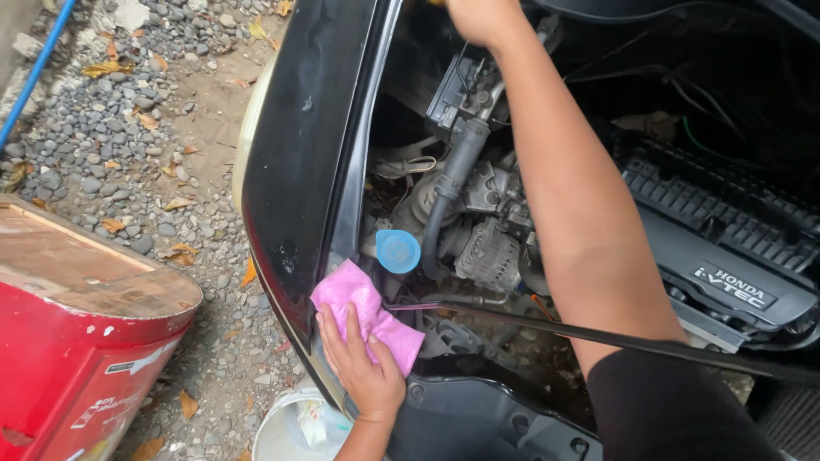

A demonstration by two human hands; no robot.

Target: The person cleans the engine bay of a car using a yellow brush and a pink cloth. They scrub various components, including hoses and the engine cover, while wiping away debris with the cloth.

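a: where's the pink cloth (367, 312) sitting?

b: on the front edge of the engine bay, right where the black fender (299, 154) meets the opening, just below the blue round cap (398, 250). the cloth's long axis runs from upper left to lower right, slanting along that edge.

a: and which hand is on it?

b: the left hand (359, 363). it comes up from the bottom of the view, and the cloth lies ahead of its fingers (342, 329), partly under them. the fingers are spread flat and pressing down on the cloth's near end, not curled round it. the far, upper end of the cloth sticks out beyond the fingertips, towards the cap.

a: the right one?

b: the right hand (483, 17) is well away, stretched across the bay to the top edge of the view, beyond the thick grey hose (448, 183). the hand is cut off by the frame, so i cannot tell whether its fingers are open or gripping something. the left hand is plainly the nearer one to the cloth.

a: anything else close by?

b: a thin black prop rod (598, 337) crosses under the right forearm, starting just right of the cloth. a white bucket (273, 431) stands on the gravel (111, 145) below the left wrist, and a red cabinet (77, 341) is off to the left.
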